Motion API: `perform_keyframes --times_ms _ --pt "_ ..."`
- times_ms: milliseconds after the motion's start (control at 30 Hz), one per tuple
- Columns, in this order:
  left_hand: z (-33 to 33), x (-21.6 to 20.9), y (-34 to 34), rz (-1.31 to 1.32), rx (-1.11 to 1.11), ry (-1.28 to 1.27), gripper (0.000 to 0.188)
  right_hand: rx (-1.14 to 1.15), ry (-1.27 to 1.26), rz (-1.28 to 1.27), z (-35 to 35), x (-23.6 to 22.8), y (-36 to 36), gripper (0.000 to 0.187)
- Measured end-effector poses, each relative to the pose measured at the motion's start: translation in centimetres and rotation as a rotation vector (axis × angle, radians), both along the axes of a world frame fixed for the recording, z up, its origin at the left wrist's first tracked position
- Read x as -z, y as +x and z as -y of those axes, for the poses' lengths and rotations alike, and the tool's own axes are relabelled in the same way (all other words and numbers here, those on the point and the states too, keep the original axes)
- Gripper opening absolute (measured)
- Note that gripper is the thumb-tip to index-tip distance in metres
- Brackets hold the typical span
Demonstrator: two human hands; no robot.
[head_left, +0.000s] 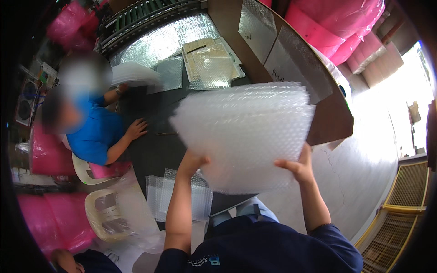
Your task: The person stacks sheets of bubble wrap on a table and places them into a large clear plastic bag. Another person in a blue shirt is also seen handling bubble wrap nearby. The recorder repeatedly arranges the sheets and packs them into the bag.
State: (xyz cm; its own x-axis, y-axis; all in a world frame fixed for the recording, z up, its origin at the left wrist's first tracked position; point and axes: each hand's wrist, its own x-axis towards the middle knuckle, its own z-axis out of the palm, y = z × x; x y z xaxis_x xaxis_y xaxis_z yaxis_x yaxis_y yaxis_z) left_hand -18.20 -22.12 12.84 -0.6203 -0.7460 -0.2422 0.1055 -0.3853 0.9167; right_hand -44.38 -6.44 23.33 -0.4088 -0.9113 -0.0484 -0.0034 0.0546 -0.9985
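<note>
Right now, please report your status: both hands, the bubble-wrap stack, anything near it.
Left hand and right hand gripping bubble-wrap stack at opposite sides. Stack held up, partly hiding black table. Co-worker's hand at table, apart from stack.

Room rightward; brown partition [330,122] ahead

Person's shirt [273,245]: dark navy, short-sleeved | shirt front: light-blue emblem [214,260] beside curved white lettering [198,263] | trousers [268,211]: pale blue | left fingers [205,160]: bare | right fingers [286,164]: bare
</note>
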Motion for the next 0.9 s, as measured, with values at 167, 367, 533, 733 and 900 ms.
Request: perform_keyframes --times_ms 167,367,533,733,900 --pt "10.4 8.2 -10.1 0.186 -0.055 -0.267 0.044 0.142 -0.034 -0.24 1.0 -2.1 -5.0 0.055" --pt "9.9 16.6 -15.9 0.925 0.058 -0.87 0.038 -0.066 0.09 -0.87 1.4 1.7 -7.6 0.051" --pt "10.9 18.3 -15.0 0.926 0.113 -0.83 0.035 -0.179 0.163 -0.954 3.5 5.3 -6.8 0.054" --pt "15.8 18.3 -13.0 0.563 0.291 -0.125 0.029 -0.304 0.328 -1.048 5.8 7.3 -7.2 0.048" --pt "13.1 10.7 -16.5 0.936 0.261 -0.452 0.029 -0.203 0.488 -1.147 7.9 10.8 -5.4 0.049"
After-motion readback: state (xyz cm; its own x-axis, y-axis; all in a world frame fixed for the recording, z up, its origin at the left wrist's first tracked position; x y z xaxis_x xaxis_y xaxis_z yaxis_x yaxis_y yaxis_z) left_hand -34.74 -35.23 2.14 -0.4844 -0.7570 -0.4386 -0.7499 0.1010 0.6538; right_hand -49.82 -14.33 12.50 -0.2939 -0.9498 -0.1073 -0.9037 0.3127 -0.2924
